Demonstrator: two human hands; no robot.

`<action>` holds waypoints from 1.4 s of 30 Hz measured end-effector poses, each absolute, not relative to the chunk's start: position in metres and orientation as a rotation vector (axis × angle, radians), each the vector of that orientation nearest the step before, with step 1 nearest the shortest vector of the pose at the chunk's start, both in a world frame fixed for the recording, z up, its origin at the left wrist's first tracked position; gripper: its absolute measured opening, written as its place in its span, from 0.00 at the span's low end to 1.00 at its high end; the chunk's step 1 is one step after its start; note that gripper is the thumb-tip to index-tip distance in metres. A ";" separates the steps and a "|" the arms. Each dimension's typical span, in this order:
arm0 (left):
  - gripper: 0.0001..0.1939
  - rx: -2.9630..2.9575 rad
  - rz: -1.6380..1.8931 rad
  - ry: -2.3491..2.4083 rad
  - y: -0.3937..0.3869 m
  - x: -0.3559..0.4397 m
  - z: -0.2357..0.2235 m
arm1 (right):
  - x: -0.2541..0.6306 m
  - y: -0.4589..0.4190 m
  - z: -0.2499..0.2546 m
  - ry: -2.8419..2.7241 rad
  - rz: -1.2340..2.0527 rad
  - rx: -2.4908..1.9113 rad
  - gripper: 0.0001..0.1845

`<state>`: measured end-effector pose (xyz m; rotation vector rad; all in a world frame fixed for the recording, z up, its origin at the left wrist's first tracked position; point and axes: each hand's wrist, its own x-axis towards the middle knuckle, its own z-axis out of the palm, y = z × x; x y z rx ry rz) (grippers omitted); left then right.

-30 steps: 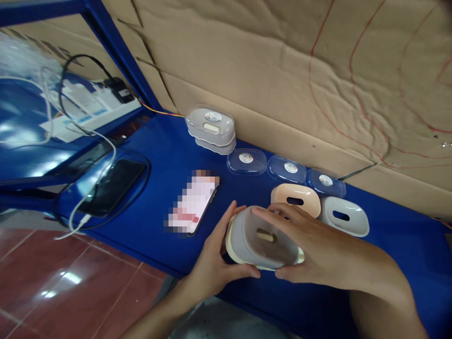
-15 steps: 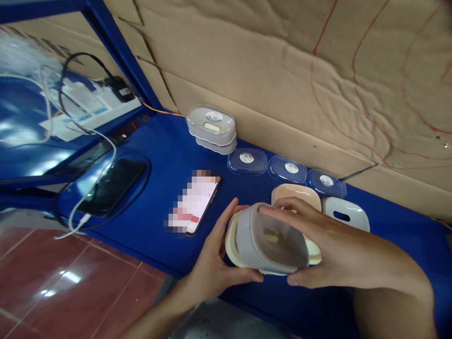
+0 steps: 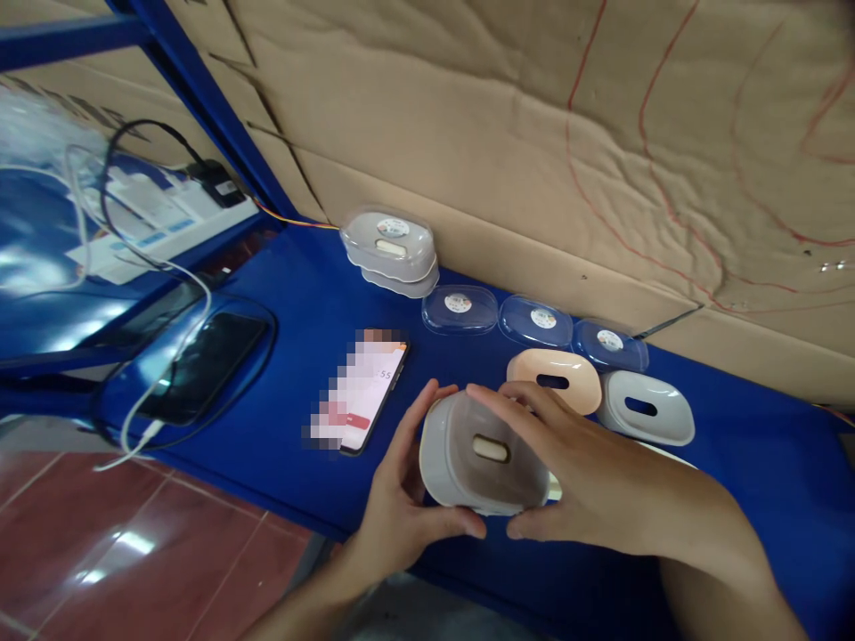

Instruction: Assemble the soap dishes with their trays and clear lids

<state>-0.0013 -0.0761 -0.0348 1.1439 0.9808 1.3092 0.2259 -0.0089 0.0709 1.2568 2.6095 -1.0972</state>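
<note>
Low over the blue table, both my hands grip a grey soap dish (image 3: 447,454) with an oval slot. It sits against a cream dish (image 3: 556,486), mostly hidden behind it, and pale cream shows through the slot. My left hand (image 3: 394,494) is closed on the left side, thumb along the near edge. From the right, my right hand (image 3: 574,472) spans the grey dish, fingers on the top edge and thumb below. Just beyond lie a peach soap dish (image 3: 580,378) and a pale grey one (image 3: 661,418), slots showing. A cream edge (image 3: 668,456) peeks from behind my right forearm.
Three clear lids with round stickers, one a clear lid (image 3: 441,313), line the cardboard wall (image 3: 427,169). A stack of lidded grey dishes (image 3: 418,254) stands left of them. A lit phone (image 3: 364,405), a dark phone (image 3: 217,356) with cables, and a power strip (image 3: 174,231) are left.
The grey dish has moved onto the cream dish, which is now nearly covered, its pale part filling the slot. My right hand has moved left, exposing more of the peach dish.
</note>
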 end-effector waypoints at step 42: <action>0.18 0.184 1.232 0.715 -0.092 -0.022 -0.049 | 0.194 -0.030 0.029 3.062 -0.600 1.691 0.38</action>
